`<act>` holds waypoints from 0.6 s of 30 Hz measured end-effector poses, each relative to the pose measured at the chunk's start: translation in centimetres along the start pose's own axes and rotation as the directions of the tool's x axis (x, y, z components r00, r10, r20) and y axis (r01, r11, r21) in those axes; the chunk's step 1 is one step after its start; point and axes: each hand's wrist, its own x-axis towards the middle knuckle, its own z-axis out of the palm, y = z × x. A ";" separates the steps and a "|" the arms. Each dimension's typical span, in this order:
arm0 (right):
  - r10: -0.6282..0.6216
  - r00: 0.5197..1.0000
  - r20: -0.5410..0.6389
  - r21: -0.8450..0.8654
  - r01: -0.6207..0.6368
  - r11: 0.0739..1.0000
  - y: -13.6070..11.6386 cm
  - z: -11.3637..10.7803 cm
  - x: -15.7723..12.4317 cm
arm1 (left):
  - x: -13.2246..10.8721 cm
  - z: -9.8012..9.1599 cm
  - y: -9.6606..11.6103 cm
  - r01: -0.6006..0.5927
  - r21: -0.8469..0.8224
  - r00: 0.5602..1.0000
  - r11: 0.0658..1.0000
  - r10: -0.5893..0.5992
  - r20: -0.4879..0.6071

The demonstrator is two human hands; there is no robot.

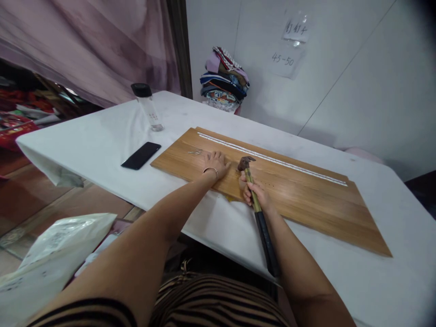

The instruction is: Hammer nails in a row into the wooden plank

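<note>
My left hand (216,164) lies flat and open, palm down, on the wooden board (306,200), with its fingers toward the board's far edge. My right hand (254,193) is closed around the hammer (265,236), high on the handle. The hammer's head sits just beside my left fingers, over the board, while the black grip runs back past the near edge of the table (102,136) toward my lap.

The board lies slanted across the table, and its near long edge is close to the table's edge. A white strip (272,159) runs along its far side. A few nails (195,152) rest near its left end. Left of the board, a phone (141,155) and a bottle (149,106) stand well apart from my hands. To the right, the wood stretches bare.
</note>
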 end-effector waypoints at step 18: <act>0.019 1.000 -0.002 0.007 -0.019 1.000 0.1 -0.1 0.1 | 0.1 0.0 -0.1 -0.013 0.013 1.000 1.000 0.013 0.010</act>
